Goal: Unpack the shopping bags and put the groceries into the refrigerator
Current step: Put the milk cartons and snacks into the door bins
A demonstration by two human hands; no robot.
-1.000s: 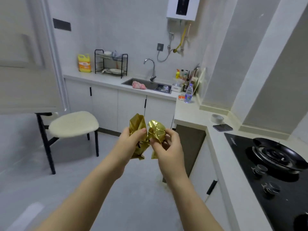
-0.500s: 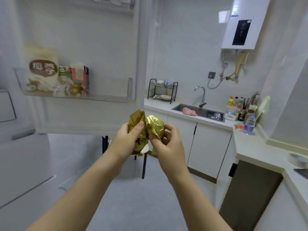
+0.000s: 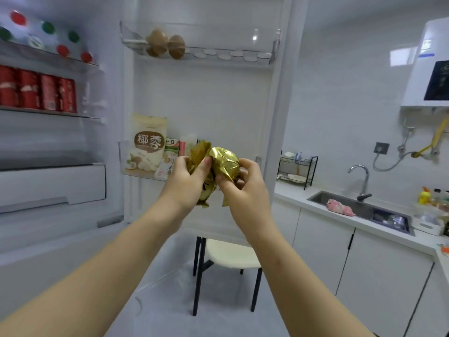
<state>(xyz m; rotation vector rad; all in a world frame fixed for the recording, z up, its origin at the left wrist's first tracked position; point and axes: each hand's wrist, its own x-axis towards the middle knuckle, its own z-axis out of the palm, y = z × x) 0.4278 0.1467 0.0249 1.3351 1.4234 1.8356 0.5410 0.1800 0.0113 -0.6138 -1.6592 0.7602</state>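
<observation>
Now the view is being swung fully onto the open refrigerator, and the gold foil packet is being brought level with the door bin. It is being pinched between the left hand and the right hand, fingertips curled into the crinkled wrap. It is being judged light, soft and crushable, so a hold round the bulging middle is being favoured over the loose foil tails. The bin is already being crowded by a white pouch and cartons. Eggs are being kept in the top rack, red cans on a shelf, and a stool is standing below.
</observation>
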